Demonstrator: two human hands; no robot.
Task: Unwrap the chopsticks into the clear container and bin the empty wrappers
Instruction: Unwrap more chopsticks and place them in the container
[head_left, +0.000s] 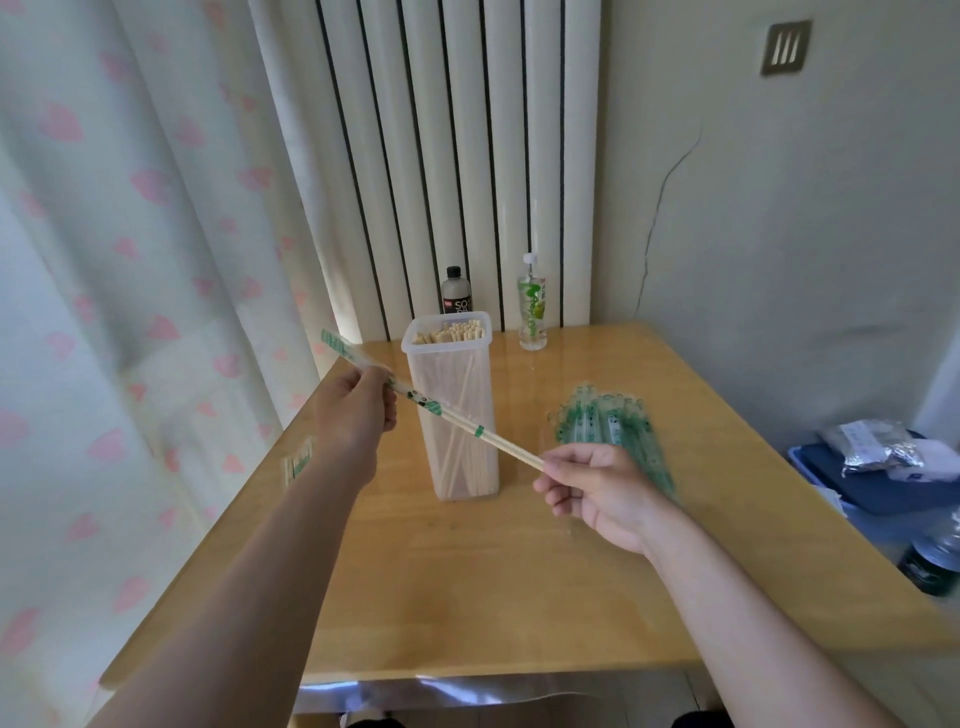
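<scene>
One pair of slim wooden chopsticks (511, 451), left hand (358, 413) gripping its clear film wrapper (418, 399), right hand (597, 493) pinching bare wood.

A home, by the look of it: a pale curtain (104, 260) printed with pink hearts hangs at the left, a white radiator (452, 156) stands at the far wall, and two drink bottles (532, 306) sit on a small wooden worktop (519, 571).
</scene>
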